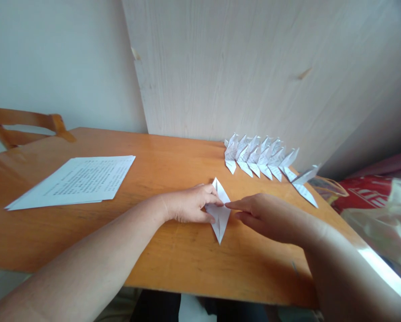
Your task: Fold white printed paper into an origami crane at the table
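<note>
Left hand (194, 204) as I watch remotely — thumb and fingers spread over diamond-folded paper (222, 222), right hand (262, 213) — index outstretched, touching its edge, gripping nothing.

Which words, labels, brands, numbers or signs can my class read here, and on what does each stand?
None is legible.
Stacked white paper sheets: rows of dark print, too small and blurred.
Red glossy packaging: white markings, too blurred.
White folded-paper pieces in rows: faint marks, too small.
</note>
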{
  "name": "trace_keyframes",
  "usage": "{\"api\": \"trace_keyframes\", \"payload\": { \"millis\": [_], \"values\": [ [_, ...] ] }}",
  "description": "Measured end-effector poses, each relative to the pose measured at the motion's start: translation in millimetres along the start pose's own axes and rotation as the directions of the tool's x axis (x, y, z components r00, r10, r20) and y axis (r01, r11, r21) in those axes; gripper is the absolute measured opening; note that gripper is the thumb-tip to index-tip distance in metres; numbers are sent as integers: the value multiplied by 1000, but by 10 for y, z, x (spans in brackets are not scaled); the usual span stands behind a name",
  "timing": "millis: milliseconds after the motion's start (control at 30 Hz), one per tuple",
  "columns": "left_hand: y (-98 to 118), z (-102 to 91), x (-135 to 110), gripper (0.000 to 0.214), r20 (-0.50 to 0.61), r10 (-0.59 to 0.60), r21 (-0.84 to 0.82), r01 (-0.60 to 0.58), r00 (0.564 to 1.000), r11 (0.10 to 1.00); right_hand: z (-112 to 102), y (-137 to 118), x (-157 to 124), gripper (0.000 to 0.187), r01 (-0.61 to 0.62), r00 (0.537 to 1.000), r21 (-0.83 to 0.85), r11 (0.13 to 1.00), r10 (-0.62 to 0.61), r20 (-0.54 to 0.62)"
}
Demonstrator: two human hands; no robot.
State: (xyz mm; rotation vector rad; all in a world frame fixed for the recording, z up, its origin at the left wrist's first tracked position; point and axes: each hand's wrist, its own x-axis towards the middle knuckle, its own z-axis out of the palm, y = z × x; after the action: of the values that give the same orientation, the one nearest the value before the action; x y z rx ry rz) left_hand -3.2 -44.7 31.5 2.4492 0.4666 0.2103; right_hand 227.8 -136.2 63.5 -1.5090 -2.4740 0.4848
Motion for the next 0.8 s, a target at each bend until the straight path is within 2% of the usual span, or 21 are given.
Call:
{"api": "trace_keyframes", "payload": {
  "millis": [267, 400, 667, 800],
  "values": [
    [69, -24, -8, 38, -10, 11, -42, -12, 1000, 999, -34, -223, -180, 26, 63, 993, 58, 996, -68, 94],
    [108, -41, -3, 44, 5, -9, -18, 9, 1000, 1000, -35, -335, -241, 25, 93, 985, 78, 993, -103, 142],
    [80, -24, -2, 45, -12, -22, -15, 22, 1000, 1000, -43, -515, -207, 17, 42, 983, 186, 982, -75, 170],
    [99, -5, -5, 42, -32, -20, 7, 20, 999, 1000, -43, -544, -196, 20, 51, 975, 144, 988, -80, 206]
  ]
}}
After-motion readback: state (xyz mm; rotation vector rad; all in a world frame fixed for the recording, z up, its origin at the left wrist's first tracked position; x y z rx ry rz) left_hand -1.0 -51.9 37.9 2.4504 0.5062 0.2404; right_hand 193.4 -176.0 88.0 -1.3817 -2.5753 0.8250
